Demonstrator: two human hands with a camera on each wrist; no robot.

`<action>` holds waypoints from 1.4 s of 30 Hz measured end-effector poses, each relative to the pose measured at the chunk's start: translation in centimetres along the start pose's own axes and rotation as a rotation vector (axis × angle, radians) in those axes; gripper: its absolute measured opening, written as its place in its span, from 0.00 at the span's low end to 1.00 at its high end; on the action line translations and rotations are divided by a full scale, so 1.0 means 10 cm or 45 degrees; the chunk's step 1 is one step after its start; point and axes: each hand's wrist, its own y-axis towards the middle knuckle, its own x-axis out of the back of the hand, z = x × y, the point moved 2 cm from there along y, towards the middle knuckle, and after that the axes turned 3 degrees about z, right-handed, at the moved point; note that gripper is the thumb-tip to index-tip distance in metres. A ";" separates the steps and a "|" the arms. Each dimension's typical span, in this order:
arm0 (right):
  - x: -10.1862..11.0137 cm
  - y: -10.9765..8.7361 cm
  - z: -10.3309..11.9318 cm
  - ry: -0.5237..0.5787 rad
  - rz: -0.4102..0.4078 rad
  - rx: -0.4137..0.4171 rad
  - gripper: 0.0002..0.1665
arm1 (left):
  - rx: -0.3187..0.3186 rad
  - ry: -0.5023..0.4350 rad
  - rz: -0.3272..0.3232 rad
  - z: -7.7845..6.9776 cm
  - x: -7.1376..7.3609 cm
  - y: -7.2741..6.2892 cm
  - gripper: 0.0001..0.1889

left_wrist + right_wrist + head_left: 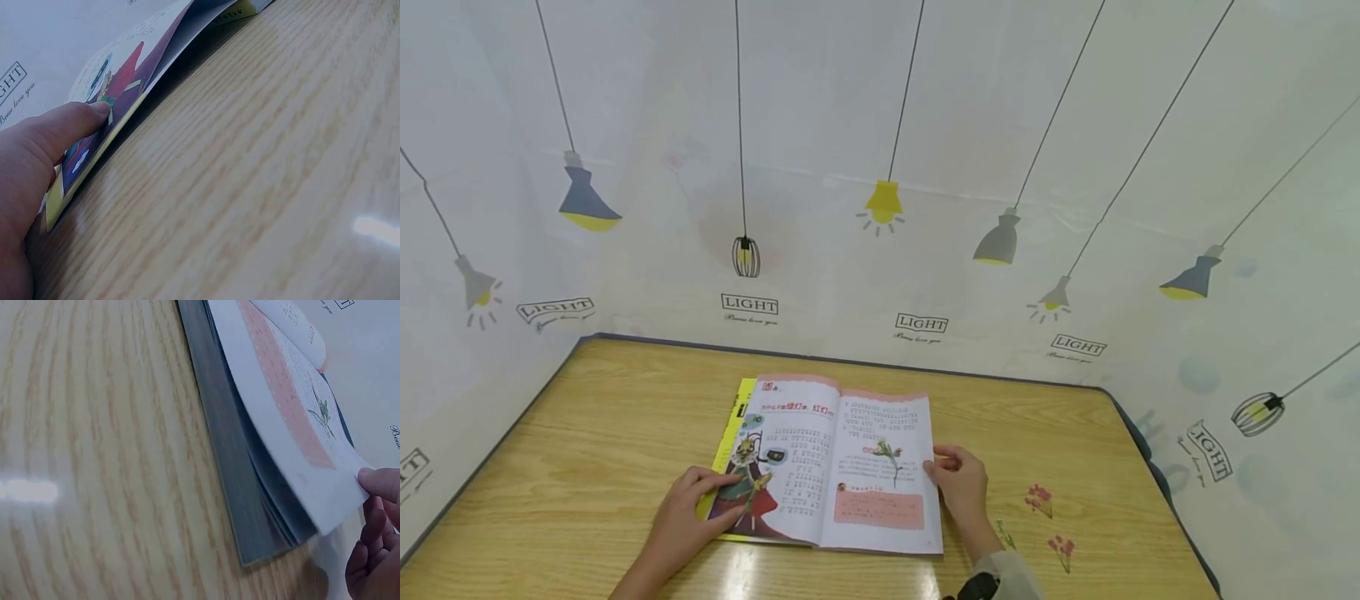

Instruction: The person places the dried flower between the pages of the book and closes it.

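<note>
An open illustrated book lies on the wooden table, a picture of a robed figure on its left page and a pink text box on its right. My left hand rests on the left page near the outer edge. In the left wrist view, the thumb presses on the printed picture; the other fingers are hidden there. At the right edge, my right hand pinches a page between thumb and fingers. That page's outer corner is lifted off the pages below.
Pink flower pictures and a small green one lie on the table right of the book. A pale curtain printed with hanging lamps surrounds the table's back and sides. A dark watch is on the right wrist.
</note>
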 end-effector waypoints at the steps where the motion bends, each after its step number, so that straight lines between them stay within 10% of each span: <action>1: 0.00 0.00 0.00 0.000 -0.001 -0.009 0.13 | 0.001 -0.001 0.001 0.00 0.00 0.00 0.21; 19: 0.04 -0.07 0.06 -0.093 -0.076 0.093 0.06 | 0.000 0.002 0.002 0.02 -0.01 0.00 0.21; 42: 0.17 -0.03 0.24 0.046 0.067 0.137 0.09 | -0.009 0.015 -0.005 0.04 -0.02 0.01 0.21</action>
